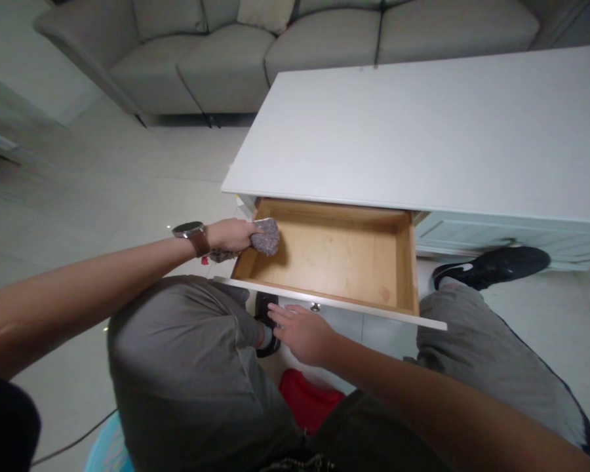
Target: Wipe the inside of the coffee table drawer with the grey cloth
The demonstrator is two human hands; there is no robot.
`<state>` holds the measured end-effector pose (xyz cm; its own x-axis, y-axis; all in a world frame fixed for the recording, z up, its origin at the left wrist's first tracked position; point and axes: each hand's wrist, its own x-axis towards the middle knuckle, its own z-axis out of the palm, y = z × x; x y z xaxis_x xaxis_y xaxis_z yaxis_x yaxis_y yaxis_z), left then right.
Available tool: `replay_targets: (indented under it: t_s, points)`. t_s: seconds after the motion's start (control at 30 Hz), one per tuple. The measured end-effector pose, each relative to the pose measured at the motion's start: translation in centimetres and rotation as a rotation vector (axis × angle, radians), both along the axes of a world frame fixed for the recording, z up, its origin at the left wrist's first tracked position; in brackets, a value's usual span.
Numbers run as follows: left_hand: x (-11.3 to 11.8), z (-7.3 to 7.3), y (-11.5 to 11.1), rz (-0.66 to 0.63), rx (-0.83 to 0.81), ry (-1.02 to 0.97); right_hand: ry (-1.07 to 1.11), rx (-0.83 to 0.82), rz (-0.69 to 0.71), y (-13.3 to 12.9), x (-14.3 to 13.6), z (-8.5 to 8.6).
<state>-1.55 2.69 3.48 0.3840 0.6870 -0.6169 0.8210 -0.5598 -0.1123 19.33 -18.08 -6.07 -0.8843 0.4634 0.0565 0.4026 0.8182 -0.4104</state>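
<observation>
A wooden drawer with a white front is pulled out from a white coffee table; nothing lies inside it. My left hand grips a purplish-grey cloth at the drawer's left side wall, and part of the cloth hangs outside the drawer. My right hand is at the outer face of the drawer front, left of and below the small metal knob, with its fingers apart and nothing in it.
Behind the table stands a grey sofa. My legs are on both sides of the drawer, with a black shoe at the right. Below my right hand is a red object. A light blue plastic item and a cable are at the lower left.
</observation>
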Motion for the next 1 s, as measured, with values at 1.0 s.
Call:
replay_targets:
  t_s: [1.0]
  points:
    - [9.7,5.2,-12.5,-0.211,0.017,-0.279,0.08,-0.392,-0.435,8.5,7.0,3.5]
